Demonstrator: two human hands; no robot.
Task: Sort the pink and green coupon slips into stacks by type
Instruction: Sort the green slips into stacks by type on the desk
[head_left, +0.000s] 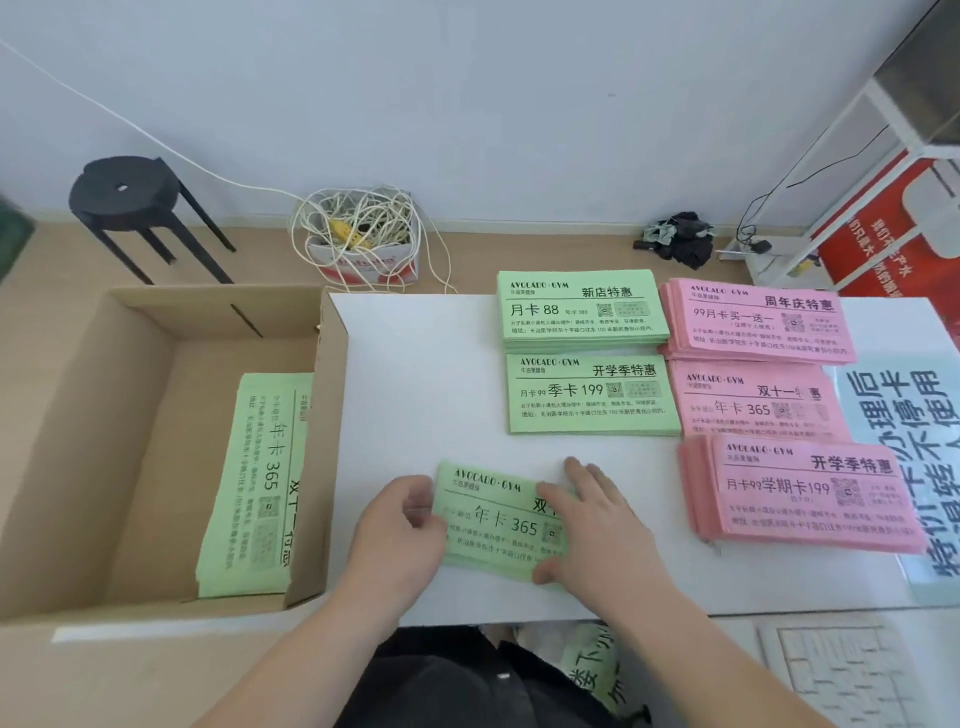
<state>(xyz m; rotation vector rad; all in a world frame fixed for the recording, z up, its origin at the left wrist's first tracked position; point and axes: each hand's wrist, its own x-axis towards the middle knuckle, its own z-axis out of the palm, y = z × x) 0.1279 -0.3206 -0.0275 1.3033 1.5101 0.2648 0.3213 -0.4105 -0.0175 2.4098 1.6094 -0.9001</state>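
Head view: the left hand (400, 530) grips the left end of the 365 stack (498, 519), fingers curled over it. The right hand (597, 519) spans the right end, fingers laid across the top and thumb against the near edge. This green stack lies on the table (426, 374), near its front edge.

Two green stacks (579, 312) sit at the far side, with three pink stacks (758, 322) just right of them. More green slips (254, 483) of the same 365 type lie in the box (156, 415) on the left.

Step in hand, as judged: squaring and placing the third green type. Next move: align the stack below the other green stacks, then fetch the slips from the box without fanning them.
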